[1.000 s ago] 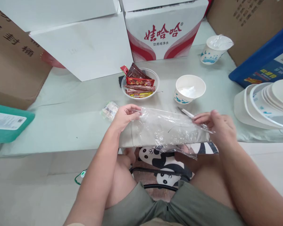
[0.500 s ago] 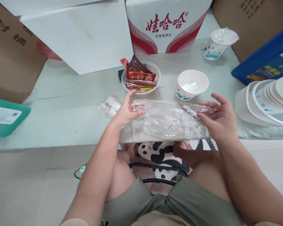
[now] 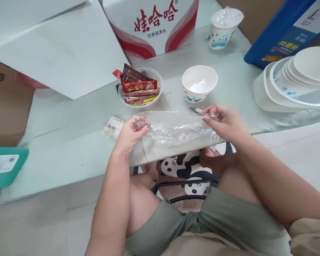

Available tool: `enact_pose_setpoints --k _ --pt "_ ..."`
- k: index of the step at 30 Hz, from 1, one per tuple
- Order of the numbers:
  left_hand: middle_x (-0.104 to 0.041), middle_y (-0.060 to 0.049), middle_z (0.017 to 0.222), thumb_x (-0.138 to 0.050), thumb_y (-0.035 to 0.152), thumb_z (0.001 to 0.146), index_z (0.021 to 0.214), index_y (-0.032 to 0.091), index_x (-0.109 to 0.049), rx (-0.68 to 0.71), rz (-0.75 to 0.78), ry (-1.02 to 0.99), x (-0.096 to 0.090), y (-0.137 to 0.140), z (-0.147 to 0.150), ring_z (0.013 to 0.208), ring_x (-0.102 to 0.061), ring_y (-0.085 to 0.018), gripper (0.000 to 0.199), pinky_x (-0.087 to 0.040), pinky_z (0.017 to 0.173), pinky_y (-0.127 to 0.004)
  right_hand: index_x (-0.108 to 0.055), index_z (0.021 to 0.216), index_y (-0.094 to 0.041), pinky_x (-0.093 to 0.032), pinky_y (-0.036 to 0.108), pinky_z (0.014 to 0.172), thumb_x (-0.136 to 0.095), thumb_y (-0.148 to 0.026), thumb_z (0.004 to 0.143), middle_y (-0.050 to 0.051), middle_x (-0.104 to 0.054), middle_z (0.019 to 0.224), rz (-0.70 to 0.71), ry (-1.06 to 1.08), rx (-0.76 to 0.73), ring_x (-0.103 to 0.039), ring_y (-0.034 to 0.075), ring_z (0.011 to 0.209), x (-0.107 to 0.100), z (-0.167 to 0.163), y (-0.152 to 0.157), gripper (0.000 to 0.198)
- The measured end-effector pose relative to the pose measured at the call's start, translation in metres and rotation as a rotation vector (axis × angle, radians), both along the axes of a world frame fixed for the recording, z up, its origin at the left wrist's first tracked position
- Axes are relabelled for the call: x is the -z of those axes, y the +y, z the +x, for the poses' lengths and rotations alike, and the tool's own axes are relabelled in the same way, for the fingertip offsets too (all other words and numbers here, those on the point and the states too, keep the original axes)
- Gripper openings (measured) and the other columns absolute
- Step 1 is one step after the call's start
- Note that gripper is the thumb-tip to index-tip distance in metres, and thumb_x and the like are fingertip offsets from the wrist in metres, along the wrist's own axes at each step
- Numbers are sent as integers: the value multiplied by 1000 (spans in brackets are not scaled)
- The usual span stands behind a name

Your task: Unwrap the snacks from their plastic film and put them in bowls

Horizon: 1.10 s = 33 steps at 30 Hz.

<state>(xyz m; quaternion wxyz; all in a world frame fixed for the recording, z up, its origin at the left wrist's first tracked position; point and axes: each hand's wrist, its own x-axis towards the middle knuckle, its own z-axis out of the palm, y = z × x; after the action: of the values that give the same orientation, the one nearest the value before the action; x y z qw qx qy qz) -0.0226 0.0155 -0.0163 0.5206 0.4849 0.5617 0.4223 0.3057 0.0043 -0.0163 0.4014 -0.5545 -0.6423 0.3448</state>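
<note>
A clear, crinkled plastic bag [image 3: 176, 128] stretches between my hands above the table's front edge. My left hand [image 3: 132, 131] has the bag's left end between thumb and curled fingers. At the right end, the thumb and fingers of my right hand [image 3: 224, 121] pinch the bag's upper corner. Just behind my right fingertips lies a slim white tool with a dark tip [image 3: 196, 110], partly hidden; its kind is unclear. Beside my left hand rests a small clear packet with pale contents [image 3: 113, 127]. A paper cup [image 3: 200, 83] with clear film inside stands beyond the bag.
Behind the bag sits a plastic bowl [image 3: 161, 87] of snack packets. Another paper cup [image 3: 225, 30] holds clear plastic. White tubs with stacked cups [image 3: 262, 87] and a blue container [image 3: 269, 39] stand right. A white carton [image 3: 154, 42] is at the back, a green container [image 3: 8, 167] left.
The view has turned, shifting the table items. My right hand's fingers have closed from a looser spread onto the bag's corner. The bag's upper edge now looks straighter between my hands.
</note>
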Motion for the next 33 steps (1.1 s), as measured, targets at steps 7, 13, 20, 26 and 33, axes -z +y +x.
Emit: enact_pose_setpoints --k 7,13,20,26,33 --pt "-67 5 65 -71 27 71 94 24 -56 128 -289 90 -8 -6 -1 51 -62 -12 27 -51 51 -22 -49 62 -24 -55 41 83 -60 -15 77 5 -76 104 286 -108 -208 -71 24 96 -3 19 1 20" --pt "-64 2 66 -75 19 56 70 19 -62 83 -101 -130 -14 -1 -6 54 -57 -9 19 -45 50 -20 -76 83 -28 -42 62 108 -54 -24 82 6 -72 126 337 -296 -479 -57 36 132 7 57 1 22" --pt "-52 0 67 -73 36 66 62 19 -54 58 19 -168 -9 2 -7 57 -53 -10 25 -38 48 -22 -72 76 -27 -52 49 100 -60 -28 94 7 -75 94 486 -104 -32 -71 27 101 -20 20 5 22" --pt "-55 1 84 -74 10 52 73 20 -53 176 27 -118 -10 -5 0 71 -63 -12 32 -46 51 -20 -64 131 -22 -56 43 95 -77 -39 80 10 -75 122 23 -112 -510 -70 27 109 -32 -66 26 56" --pt "-64 -1 116 -77 28 67 113 31 -58 -161 192 -418 -7 -12 -3 108 -68 -20 50 -57 80 -28 -67 80 -21 -53 34 68 -66 -31 82 2 -70 70 -430 0 -576 -67 19 65 -15 -98 15 10"
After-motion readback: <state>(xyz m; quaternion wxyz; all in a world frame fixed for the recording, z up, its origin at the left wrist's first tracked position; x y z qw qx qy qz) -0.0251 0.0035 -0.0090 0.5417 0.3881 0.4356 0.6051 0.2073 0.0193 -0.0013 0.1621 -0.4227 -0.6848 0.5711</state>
